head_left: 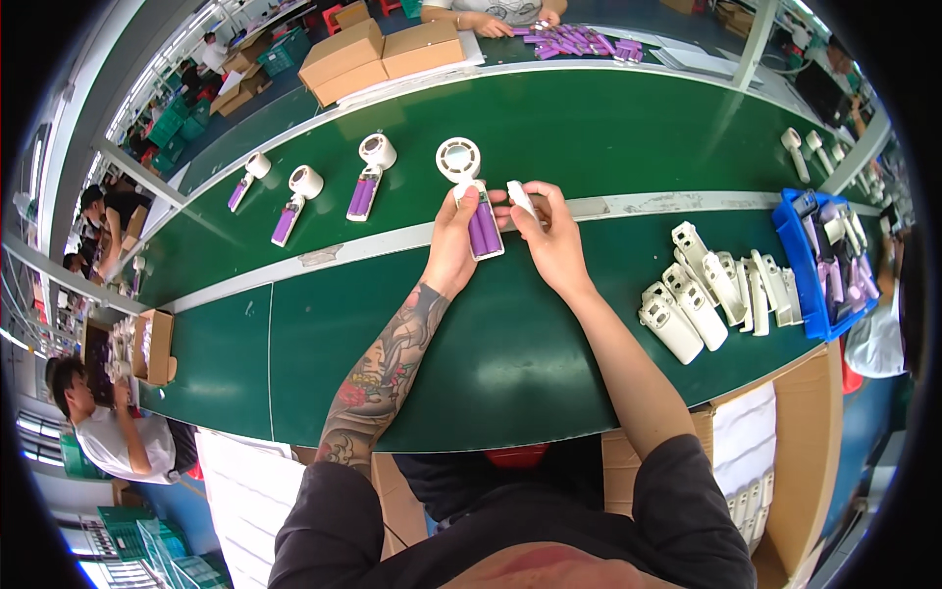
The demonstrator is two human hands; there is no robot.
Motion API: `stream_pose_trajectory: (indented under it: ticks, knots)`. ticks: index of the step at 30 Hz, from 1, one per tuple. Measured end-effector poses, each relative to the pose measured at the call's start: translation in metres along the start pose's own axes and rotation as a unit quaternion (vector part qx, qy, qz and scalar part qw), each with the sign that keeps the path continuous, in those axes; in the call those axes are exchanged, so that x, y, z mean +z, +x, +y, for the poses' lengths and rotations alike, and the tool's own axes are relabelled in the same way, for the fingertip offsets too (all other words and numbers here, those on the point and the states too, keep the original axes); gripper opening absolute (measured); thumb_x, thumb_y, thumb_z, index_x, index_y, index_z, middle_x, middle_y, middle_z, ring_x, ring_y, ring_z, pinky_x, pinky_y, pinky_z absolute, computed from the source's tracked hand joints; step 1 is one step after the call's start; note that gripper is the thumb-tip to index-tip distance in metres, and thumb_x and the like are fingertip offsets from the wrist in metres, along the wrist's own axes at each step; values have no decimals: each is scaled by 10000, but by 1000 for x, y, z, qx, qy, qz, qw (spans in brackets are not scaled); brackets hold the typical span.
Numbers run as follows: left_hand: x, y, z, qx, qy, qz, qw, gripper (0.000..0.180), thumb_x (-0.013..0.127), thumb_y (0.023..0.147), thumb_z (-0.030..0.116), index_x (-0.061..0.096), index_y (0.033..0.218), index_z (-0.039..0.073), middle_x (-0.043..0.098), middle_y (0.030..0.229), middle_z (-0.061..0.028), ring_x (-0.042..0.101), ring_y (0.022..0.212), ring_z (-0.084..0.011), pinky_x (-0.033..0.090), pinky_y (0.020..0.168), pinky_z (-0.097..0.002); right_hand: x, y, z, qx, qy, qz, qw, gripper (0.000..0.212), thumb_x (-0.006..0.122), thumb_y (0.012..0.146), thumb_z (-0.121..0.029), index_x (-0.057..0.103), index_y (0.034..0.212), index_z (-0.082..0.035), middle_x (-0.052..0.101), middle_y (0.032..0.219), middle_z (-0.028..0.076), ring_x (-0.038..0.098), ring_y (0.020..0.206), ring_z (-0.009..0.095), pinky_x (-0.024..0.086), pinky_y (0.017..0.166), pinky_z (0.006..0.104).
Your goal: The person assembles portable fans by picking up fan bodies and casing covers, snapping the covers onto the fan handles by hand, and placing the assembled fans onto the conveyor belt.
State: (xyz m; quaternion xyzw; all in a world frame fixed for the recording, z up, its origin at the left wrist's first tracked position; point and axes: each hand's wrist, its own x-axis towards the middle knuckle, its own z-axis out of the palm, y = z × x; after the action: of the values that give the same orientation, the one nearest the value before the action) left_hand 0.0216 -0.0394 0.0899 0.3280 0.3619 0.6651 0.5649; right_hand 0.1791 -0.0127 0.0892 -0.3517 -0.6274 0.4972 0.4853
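My left hand (453, 236) is closed around the handle of a white handheld fan (458, 160). Its round head points away from me, and the open handle shows purple battery cells (485, 228). Close by on the right, my right hand (555, 240) pinches a white plastic handle cover (521, 199), tilted beside the fan. Three similar fans with bare purple cells lie to the left on the green belt: one fan (376, 152) nearest, another fan (305, 183) beyond it, and a third fan (257, 166) farthest left.
A pile of white covers (692, 314) lies on the right of the green table. Beside it stands a blue bin (793, 236) with purple and white parts. Cardboard boxes (343, 59) sit at the back, where another person handles purple cells (579, 41). An open carton (814, 442) is at my lower right.
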Motion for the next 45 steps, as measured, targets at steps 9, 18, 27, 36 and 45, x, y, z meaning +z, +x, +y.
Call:
stream_pose_trajectory:
  ticks: [9, 18, 27, 36, 45]
  knots:
    - [13, -6, -6, 7, -61, -23, 998, 412, 423, 1112, 313, 466, 1422, 45, 588, 1316, -130, 585, 1155, -191, 478, 1008, -361, 9, -8, -13, -94, -197, 38, 975, 394, 716, 898, -105, 630, 1282, -110, 691, 1227, 75, 679, 1023, 256, 532, 889, 339]
    - [15, -10, -6, 14, -17, -62, 998, 398, 471, 1094, 227, 454, 1442, 34, 591, 1308, -116, 576, 1153, -170, 469, 1008, -337, 6, -11, 5, -238, -299, 32, 924, 469, 709, 896, -116, 606, 1353, -103, 644, 1346, 142, 690, 1084, 309, 553, 915, 368]
    - [6, -6, -4, 27, 159, -57, 985, 427, 525, 1053, 122, 426, 1452, 7, 582, 1336, -135, 574, 1173, -178, 481, 991, -336, 13, -11, 3, -137, -122, 61, 981, 550, 711, 883, -73, 560, 1412, -71, 648, 1347, 155, 677, 1135, 313, 542, 912, 379]
    - [3, 0, -8, 119, 291, -123, 941, 557, 651, 985, 97, 377, 1457, -11, 578, 1356, -180, 600, 1178, -237, 510, 980, -369, 1, -8, 0, -4, -184, -51, 982, 550, 663, 864, -30, 553, 1401, -70, 710, 1216, 156, 699, 1046, 338, 540, 870, 388]
    - [4, -1, -9, 92, 237, -93, 963, 530, 682, 942, 73, 418, 1395, -6, 616, 1203, -158, 614, 1105, -232, 507, 978, -377, 7, -8, -8, -34, -265, -36, 963, 487, 640, 911, -64, 542, 1386, -24, 740, 1083, 161, 727, 912, 331, 557, 752, 380]
